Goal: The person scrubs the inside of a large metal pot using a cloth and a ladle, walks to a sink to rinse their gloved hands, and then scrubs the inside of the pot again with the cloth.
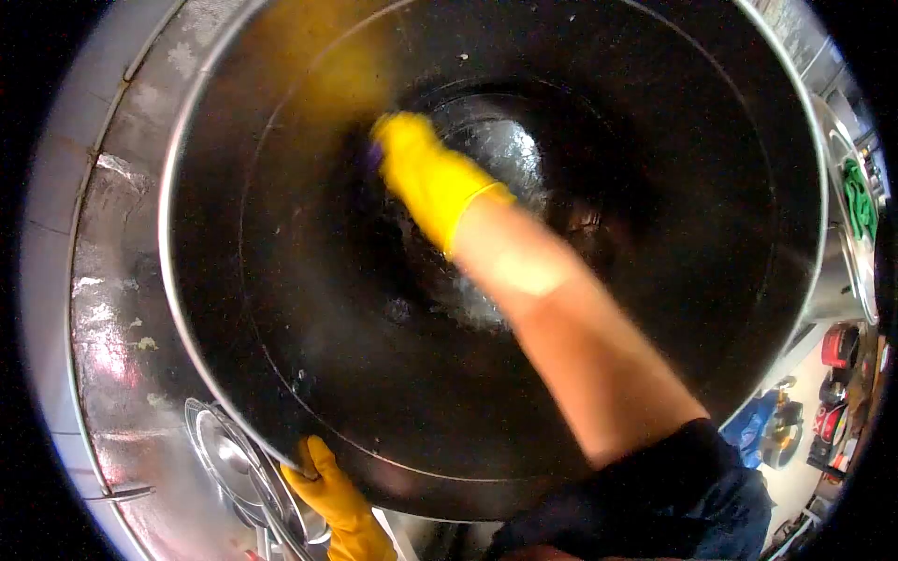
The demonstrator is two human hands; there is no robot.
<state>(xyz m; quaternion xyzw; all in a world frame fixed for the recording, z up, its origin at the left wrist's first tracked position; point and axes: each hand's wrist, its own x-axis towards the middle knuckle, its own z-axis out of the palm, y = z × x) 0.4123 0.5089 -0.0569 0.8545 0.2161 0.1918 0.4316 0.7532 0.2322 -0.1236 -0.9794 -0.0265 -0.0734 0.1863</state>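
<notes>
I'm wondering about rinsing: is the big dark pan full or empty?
The pan is not full: its dark wall shows bare far down. The bottom shines, but whether liquid stands there, I cannot tell.

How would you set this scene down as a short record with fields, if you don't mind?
Vessel: large, dark, round vessel with a pale metal rim
Right hand: yellow-gloved, reaching inside the vessel; a purple item at its fingers, grip too blurred to tell
Left hand: yellow-gloved, grasping the rim at the picture's lower left
Sleeve: dark, on the right arm
Lower left: round metalware beside the vessel
Far right: green cloth
</notes>
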